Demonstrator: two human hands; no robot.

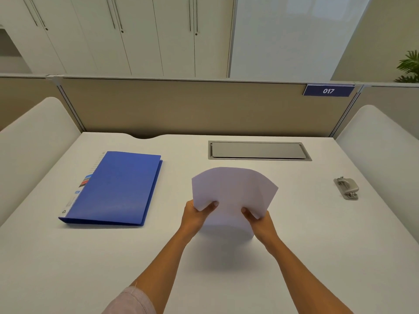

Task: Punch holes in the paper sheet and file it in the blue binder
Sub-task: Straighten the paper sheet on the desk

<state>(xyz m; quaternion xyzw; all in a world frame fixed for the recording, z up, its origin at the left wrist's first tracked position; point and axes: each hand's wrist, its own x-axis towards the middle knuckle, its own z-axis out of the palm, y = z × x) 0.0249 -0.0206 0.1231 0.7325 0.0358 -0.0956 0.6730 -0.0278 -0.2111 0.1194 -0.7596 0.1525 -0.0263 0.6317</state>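
A white paper sheet [233,189] is lifted above the middle of the white desk [226,268], bowed upward. My left hand [197,215] grips its near left edge and my right hand [258,222] grips its near right edge. The blue binder [115,189] lies shut and flat on the desk to the left of my hands. A grey metal hole punch [347,188] sits on the desk far to the right, well apart from the paper.
A grey cable hatch [258,150] is set into the desk behind the paper. Beige partition panels [181,107] bound the desk at the back, with white side screens on both sides. A blue "017" sign [328,90] hangs on the partition.
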